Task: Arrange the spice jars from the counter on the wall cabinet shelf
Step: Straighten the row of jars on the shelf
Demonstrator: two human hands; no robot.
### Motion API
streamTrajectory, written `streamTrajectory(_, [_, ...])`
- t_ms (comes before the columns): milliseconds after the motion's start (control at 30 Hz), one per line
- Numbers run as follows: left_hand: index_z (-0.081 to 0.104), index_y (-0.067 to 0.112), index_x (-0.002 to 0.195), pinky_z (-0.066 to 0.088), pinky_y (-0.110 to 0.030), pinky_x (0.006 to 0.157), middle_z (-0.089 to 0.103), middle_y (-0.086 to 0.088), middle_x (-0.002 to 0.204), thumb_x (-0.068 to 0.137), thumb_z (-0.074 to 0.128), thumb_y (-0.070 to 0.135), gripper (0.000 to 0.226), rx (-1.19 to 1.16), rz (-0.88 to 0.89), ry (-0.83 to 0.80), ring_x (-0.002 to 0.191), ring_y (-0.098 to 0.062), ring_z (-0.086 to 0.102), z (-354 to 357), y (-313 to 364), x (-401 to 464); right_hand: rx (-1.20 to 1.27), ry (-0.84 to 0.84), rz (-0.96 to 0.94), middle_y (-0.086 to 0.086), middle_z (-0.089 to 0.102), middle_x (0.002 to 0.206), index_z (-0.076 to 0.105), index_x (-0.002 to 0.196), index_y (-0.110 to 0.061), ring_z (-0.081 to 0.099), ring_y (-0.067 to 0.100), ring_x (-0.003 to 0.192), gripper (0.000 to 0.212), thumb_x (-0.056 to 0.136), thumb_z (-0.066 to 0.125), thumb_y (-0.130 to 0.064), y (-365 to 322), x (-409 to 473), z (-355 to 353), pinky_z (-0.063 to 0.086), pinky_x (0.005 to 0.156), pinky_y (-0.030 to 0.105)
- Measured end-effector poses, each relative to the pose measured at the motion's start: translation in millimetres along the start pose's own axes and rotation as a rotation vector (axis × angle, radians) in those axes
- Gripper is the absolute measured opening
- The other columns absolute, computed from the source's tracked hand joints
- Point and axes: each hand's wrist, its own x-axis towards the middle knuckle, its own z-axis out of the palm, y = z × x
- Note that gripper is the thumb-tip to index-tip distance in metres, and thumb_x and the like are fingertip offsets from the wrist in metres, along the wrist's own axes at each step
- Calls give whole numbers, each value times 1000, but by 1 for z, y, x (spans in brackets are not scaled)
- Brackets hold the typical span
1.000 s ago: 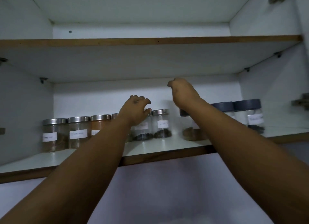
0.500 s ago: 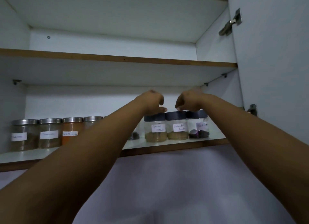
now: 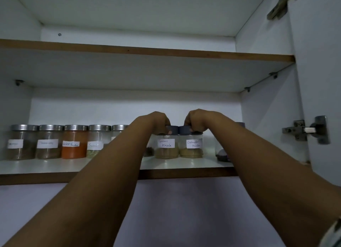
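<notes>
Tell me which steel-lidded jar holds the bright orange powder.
The third jar from the left: its contents are vivid orange, while its steel-lidded neighbours hold dull brown or greenish spices.

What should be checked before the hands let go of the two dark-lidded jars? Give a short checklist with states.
1. Left hand grips the Garam Masala jar by its lid: ok.
2. Right hand grips the Coriander Powder jar by its lid: ok.
3. Both jars upright, labels facing out: ok.
4. Both bases flat on the lower shelf: cannot tell.
5. Gap to the dark jar on the right: ok.
</notes>
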Motion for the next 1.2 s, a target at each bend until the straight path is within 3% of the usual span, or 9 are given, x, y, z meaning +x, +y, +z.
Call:
streamTrajectory(467, [66, 10, 120, 37, -27, 77, 68, -10, 114, 96, 59, 30, 31, -20, -31, -2, 90, -18, 53, 29, -14, 51, -36, -33, 63, 10, 54, 139, 52, 137, -5, 53, 22, 124, 44, 93, 60, -10, 4, 62, 35, 43, 95, 27])
streamTrajectory(533, [61, 12, 128, 39, -28, 82, 65, -11, 124, 98, 56, 31, 36, -52, -37, 15, 101, -20, 56, 33, -14, 48, 43, -18, 92, 10, 50, 143, 47, 141, -6, 51, 23, 128, 47, 95, 58, -11, 0, 59, 39, 42, 98, 28])
streamTrajectory(667, [14, 33, 155, 24, -41, 116, 30, -8, 158, 96, 46, 55, 71, -200, -75, 102, 145, -29, 28, 14, -5, 23, 549, 382, 125, 16, 36, 151, 23, 155, -21, 45, 31, 132, 73, 92, 51, 3, -6, 32, 20, 42, 106, 39])
streamTrajectory(733, [21, 32, 154, 23, -41, 117, 30, -4, 159, 97, 43, 56, 66, -156, -39, 166, 145, -26, 27, 3, 11, 2, 737, 656, 108, 15, 45, 145, 31, 151, -19, 50, 30, 128, 72, 89, 48, 12, -3, 17, 5, 44, 105, 39])
streamTrajectory(800, [50, 24, 140, 38, -38, 104, 52, -6, 143, 99, 43, 50, 49, -125, 56, 210, 128, -24, 47, 0, 36, -26, 851, 738, 93, 12, 50, 142, 44, 144, -16, 51, 27, 127, 63, 88, 46, 14, 6, -3, -9, 41, 104, 26])
streamTrajectory(900, [68, 17, 105, 46, -34, 76, 68, -12, 103, 102, 37, 46, 43, -138, 160, 275, 91, -26, 60, 33, 88, -70, 688, 605, 148, 5, 49, 145, 50, 140, -17, 48, 22, 132, 46, 97, 48, 0, 28, -45, -24, 32, 99, 19])
streamTrajectory(1000, [70, 12, 74, 40, -29, 49, 62, -8, 62, 101, 47, 26, 39, 116, 177, 648, 53, -27, 57, 85, 119, -99, 519, 378, 197, 4, 52, 142, 57, 135, -17, 48, 22, 130, 36, 100, 52, -21, 49, -82, -27, 34, 106, 31])
streamTrajectory(1100, [63, 8, 62, 27, -25, 46, 49, -6, 49, 95, 33, -8, 47, 267, 181, 976, 41, -21, 44, 112, 121, -94, 395, 91, 224, 3, 59, 134, 62, 129, -19, 54, 22, 121, 36, 97, 57, -32, 60, -98, -18, 38, 104, 38])
streamTrajectory(1200, [58, 10, 58, 20, -26, 52, 45, -5, 48, 90, 45, -3, 37, 192, 115, 1122, 42, -20, 37, 110, 126, -94, 364, -70, 234, 5, 62, 129, 59, 133, -17, 56, 23, 114, 38, 97, 56, -29, 63, -98, -5, 43, 99, 38])
